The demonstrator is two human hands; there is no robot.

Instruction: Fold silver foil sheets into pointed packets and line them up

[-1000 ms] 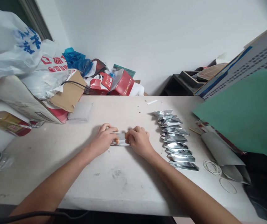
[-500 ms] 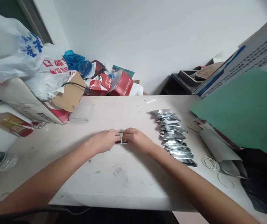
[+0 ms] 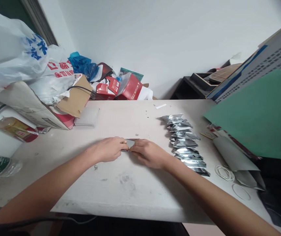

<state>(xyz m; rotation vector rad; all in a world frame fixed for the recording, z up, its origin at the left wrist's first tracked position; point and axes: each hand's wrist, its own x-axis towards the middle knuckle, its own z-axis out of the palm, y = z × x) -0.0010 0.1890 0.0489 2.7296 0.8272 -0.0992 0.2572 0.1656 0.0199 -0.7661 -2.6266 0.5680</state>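
My left hand point(image 3: 110, 149) and my right hand point(image 3: 149, 152) meet over the middle of the white table point(image 3: 88, 193). Between them lies a small flat silver-grey foil packet point(image 3: 130, 143), mostly hidden under my fingers. Both hands are closed, fingertips pinching its near edge, which looks folded. To the right of my right hand, several folded silver foil packets point(image 3: 186, 143) lie overlapping in a row running toward the front.
At the right lie a coil of white cord point(image 3: 224, 173), a grey sheet point(image 3: 236, 157) and a green board point(image 3: 255, 114). Left are a drink bottle point(image 3: 17, 128), a clear bottle point(image 3: 1, 165) and a carton point(image 3: 34, 105) under plastic bags point(image 3: 57, 70). A translucent case point(image 3: 87, 117) stands beside the carton.
My right hand has turned lower and flatter, its fingertips shifting to the packet's near edge. More of the packet's grey surface shows between my hands. The view has shifted slightly.
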